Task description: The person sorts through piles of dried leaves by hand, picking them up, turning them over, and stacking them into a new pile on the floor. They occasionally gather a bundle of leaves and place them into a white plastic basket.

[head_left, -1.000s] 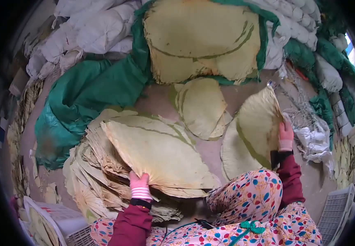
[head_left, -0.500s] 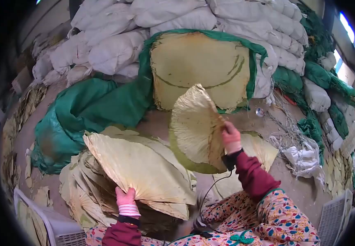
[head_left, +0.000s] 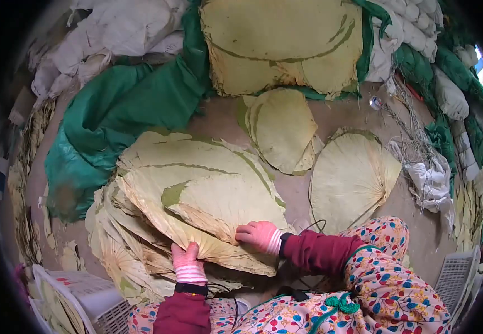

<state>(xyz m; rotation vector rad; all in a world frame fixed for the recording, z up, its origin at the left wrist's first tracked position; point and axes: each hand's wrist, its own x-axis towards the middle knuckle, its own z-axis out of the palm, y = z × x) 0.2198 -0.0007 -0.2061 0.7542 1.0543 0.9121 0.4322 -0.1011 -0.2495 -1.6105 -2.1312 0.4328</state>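
Observation:
My left hand [head_left: 187,261], in a pink glove with a striped cuff, is closed on the near edge of a large dried lotus leaf [head_left: 147,196] atop a pile of folded leaves. A smaller folded leaf [head_left: 227,200] with a green corner lies over it. My right hand [head_left: 259,236], gloved alike, has its fingers bent at the near edge of this smaller leaf; its thumb is hidden. Right of the pile, a fan-shaped leaf [head_left: 347,181] rests on the floor. Beyond it lies a small stack of leaves [head_left: 283,131].
A big leaf bale [head_left: 283,47] stands ahead in green cloth [head_left: 124,122] that spreads left. White sacks [head_left: 113,33] are piled behind. Plastic baskets stand at left [head_left: 80,295] and right [head_left: 457,278]. Tangled string [head_left: 414,128] and a white sack [head_left: 428,186] lie at right.
My right hand has come down and left from the raised leaf to the pile, where a smaller folded leaf now lies. My left hand still grips the edge. The view has tilted down.

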